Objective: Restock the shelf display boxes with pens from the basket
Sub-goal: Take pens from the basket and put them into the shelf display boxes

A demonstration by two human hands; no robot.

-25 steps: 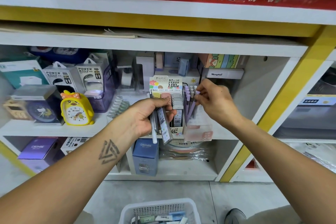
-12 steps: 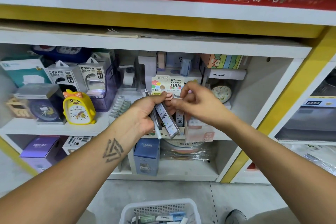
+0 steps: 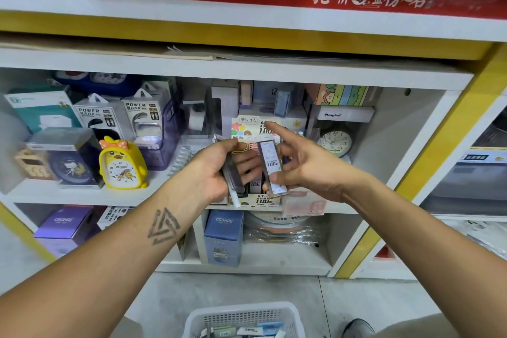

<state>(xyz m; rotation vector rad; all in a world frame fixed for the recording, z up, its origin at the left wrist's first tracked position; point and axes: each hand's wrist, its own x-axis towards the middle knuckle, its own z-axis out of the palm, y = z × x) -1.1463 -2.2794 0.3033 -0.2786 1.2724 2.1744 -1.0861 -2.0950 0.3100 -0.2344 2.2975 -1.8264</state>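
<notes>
Hands meet before the colourful cardboard display box (image 3: 248,129) on the white shelf (image 3: 82,192). Left hand (image 3: 216,170) grips several dark slim packs (image 3: 233,175); right hand (image 3: 299,164) pinches one clear flat pack (image 3: 271,164), forefinger straight. White plastic basket (image 3: 244,315) sits on the floor below.

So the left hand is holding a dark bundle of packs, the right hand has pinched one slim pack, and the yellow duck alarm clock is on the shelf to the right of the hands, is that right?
Not quite. The head view shows the yellow duck alarm clock to the left of the hands, not the right. The rest holds: the left hand grips a dark bundle of packs, and the right hand pinches one slim pack.
</notes>
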